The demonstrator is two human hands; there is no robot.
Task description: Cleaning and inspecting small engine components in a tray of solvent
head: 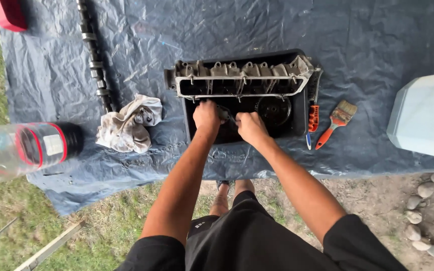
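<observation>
This is an outdoor yard used as a simple repair place. A blue tarp lies on grass and bare soil, with stones beside. Engine parts, such as a camshaft, lie on it.

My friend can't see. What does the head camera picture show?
Two bare hands, left hand and right hand, hold a small dark metal part over a black plastic tray on a blue tarp. A grey metal engine head sits across the tray, with a dirty white rag and an orange-handled paintbrush nearby.
</observation>
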